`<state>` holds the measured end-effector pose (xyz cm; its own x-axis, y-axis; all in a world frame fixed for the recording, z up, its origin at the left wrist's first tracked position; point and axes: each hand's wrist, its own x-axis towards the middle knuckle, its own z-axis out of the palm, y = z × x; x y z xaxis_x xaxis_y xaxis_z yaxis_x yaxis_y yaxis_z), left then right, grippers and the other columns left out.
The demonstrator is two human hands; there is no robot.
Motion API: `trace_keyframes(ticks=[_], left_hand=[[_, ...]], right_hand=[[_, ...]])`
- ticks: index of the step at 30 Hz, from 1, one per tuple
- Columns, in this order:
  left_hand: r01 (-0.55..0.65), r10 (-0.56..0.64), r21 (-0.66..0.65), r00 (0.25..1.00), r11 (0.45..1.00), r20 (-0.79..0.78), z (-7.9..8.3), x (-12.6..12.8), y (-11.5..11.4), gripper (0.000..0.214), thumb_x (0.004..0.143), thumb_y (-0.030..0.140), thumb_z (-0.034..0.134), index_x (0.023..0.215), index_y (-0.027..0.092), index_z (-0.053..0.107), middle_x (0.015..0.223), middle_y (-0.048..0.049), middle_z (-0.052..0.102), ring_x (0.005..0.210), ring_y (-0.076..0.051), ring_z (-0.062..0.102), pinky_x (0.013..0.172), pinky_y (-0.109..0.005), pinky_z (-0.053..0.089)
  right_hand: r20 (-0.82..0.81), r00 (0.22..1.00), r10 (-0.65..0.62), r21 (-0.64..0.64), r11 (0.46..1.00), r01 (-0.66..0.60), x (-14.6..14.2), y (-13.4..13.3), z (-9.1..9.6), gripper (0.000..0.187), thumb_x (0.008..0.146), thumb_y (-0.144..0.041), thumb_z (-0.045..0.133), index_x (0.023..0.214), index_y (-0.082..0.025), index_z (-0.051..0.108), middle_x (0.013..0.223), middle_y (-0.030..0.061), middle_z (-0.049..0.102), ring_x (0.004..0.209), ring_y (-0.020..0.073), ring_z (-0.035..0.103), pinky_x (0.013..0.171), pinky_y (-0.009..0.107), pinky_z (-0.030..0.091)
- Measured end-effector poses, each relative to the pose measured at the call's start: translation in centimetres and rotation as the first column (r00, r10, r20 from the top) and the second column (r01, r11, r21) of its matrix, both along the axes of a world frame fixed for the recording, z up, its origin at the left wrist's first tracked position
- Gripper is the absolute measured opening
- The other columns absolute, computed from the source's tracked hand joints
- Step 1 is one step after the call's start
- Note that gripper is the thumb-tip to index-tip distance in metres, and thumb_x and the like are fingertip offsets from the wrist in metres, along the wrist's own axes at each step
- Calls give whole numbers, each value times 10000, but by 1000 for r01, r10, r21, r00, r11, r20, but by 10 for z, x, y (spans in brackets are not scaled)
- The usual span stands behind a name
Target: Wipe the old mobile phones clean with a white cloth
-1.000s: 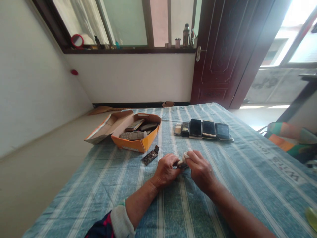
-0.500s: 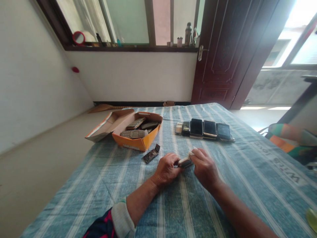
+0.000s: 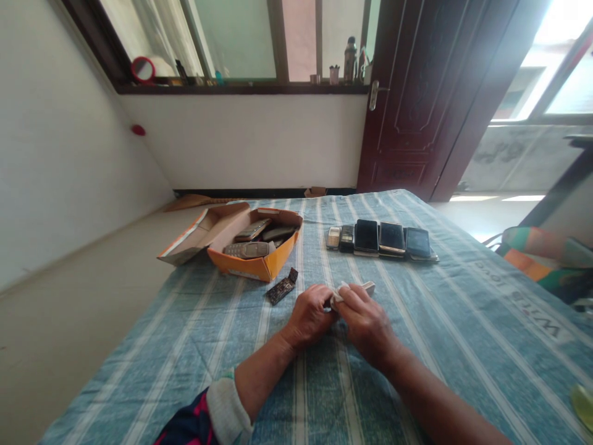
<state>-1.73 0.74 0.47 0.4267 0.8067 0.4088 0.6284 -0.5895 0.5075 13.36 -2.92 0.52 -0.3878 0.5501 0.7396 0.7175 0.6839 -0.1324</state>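
Note:
My left hand (image 3: 309, 316) is closed around one end of a small phone (image 3: 368, 287) that sticks out to the right, just above the blue striped cloth (image 3: 417, 334). My right hand (image 3: 364, 315) lies over the phone's middle, fingers pressed on a bit of white cloth (image 3: 340, 288). Most of the phone is hidden under my fingers. A dark loose phone part (image 3: 281, 288) lies just left of my left hand. Beyond my hands a row of several phones (image 3: 382, 239) lies side by side.
An open orange cardboard box (image 3: 259, 267) with several old handsets stands at the far left of the bed, its lid (image 3: 194, 238) folded out. A dark wooden door (image 3: 417, 93) and a windowsill with small items are behind. Colourful fabric (image 3: 542, 253) lies at the right edge.
My right hand has slid left along the phone towards my left hand, so the phone's right end now shows. My left hand has stayed in place.

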Motion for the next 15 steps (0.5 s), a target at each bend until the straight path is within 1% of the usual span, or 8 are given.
trace_keyframes(ticks=[3, 6, 8, 11, 13, 15], left_hand=[[13, -13, -30, 1000, 999, -5, 2, 0, -1, 206, 729, 205, 640, 603, 187, 479, 619, 31, 490, 632, -129, 472, 596, -247, 343], [10, -11, -47, 1000, 999, -20, 3, 0, -2, 175, 702, 180, 685, 637, 179, 523, 644, 29, 512, 659, -132, 488, 614, -245, 349], [10, -11, -44, 1000, 999, -25, 4, -1, -2, 169, 693, 165, 693, 645, 176, 531, 648, 28, 515, 660, -131, 488, 613, -244, 347], [23, -23, -20, 999, 1000, -22, 1, -1, -1, 175, 720, 175, 661, 629, 180, 511, 636, 27, 510, 648, -132, 483, 602, -244, 346], [18, -18, 19, 1000, 1000, -15, -2, -1, 0, 191, 761, 165, 594, 608, 186, 481, 620, 22, 503, 634, -134, 475, 596, -249, 344], [-2, 3, 51, 1000, 999, -6, -4, -1, 1, 206, 778, 139, 537, 596, 190, 457, 605, 18, 495, 615, -135, 462, 590, -253, 339]], right_hand=[[-3, 998, -58, -17, 998, 58, 12, 6, 0, 295, 931, -87, 399, 764, -175, 626, 812, 73, 588, 872, 201, 537, 748, 307, 474], [-22, 994, -107, -12, 994, 107, 24, 11, 0, 274, 936, -109, 420, 788, -172, 641, 829, 78, 597, 901, 203, 538, 754, 301, 480], [-52, 992, -113, -5, 994, 113, 26, 11, 0, 281, 940, -109, 408, 798, -161, 645, 835, 83, 600, 895, 205, 537, 762, 311, 483], [-76, 996, -41, 3, 999, 41, 16, 4, 0, 295, 941, -89, 382, 828, -145, 649, 885, 99, 610, 934, 218, 539, 786, 332, 485], [-47, 998, 31, 16, 999, -30, 5, -2, 1, 314, 945, -85, 360, 827, -135, 646, 907, 113, 613, 945, 224, 538, 786, 336, 487], [-23, 998, 61, 17, 998, -60, -4, -6, 1, 329, 950, -91, 349, 800, -134, 639, 888, 114, 611, 933, 226, 534, 775, 335, 487]])
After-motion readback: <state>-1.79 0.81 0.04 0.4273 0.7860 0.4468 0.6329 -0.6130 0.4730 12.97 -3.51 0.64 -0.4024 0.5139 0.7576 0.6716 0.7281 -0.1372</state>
